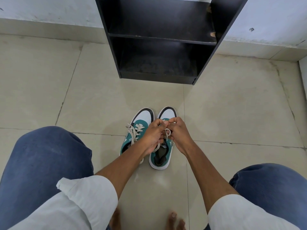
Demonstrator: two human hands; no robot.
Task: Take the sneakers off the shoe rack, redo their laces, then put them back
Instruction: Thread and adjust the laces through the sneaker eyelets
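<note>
Two teal, white and black sneakers stand side by side on the tiled floor, toes toward the rack. The left sneaker [141, 120] shows its cream lace threaded and loosely lying over the tongue. Over the right sneaker [162, 156] both my hands meet. My left hand [153, 135] and my right hand [178, 132] pinch its cream lace [167, 131], with a small loop showing between the fingers. The hands hide most of that shoe's lacing.
A black shoe rack [159, 40] with bare shelves stands against the white wall, straight ahead of the sneakers. My knees in blue jeans frame the view on both sides, and bare toes show at the bottom edge.
</note>
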